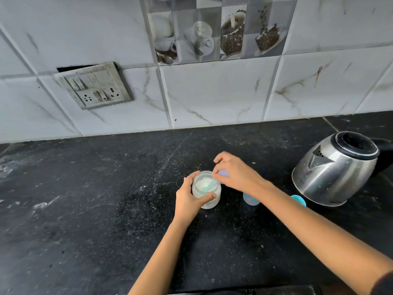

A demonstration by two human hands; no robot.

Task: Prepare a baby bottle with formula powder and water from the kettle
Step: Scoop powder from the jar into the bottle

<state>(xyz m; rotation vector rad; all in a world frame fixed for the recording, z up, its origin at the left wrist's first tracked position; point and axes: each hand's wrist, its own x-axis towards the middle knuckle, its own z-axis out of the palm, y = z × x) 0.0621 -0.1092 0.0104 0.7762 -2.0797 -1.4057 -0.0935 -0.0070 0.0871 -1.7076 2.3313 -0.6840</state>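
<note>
A clear open jar (209,201) of white formula powder stands on the black counter (106,209). My left hand (188,199) grips the jar's side. A teal scoop (209,186) lies in the powder, its handle pinched by my right hand (236,173) at the jar's rim. Under my right forearm stands the small clear baby bottle (250,200), mostly hidden. Its teal cap (298,200) lies beside the steel kettle (333,171) at the right. A pale lilac lid (223,173) shows behind my right fingers.
The tiled wall (212,96) rises behind the counter, with a switch and socket plate (95,86) at the left. The kettle's black handle (385,154) reaches the right edge of view. White powder specks dust the counter near the jar.
</note>
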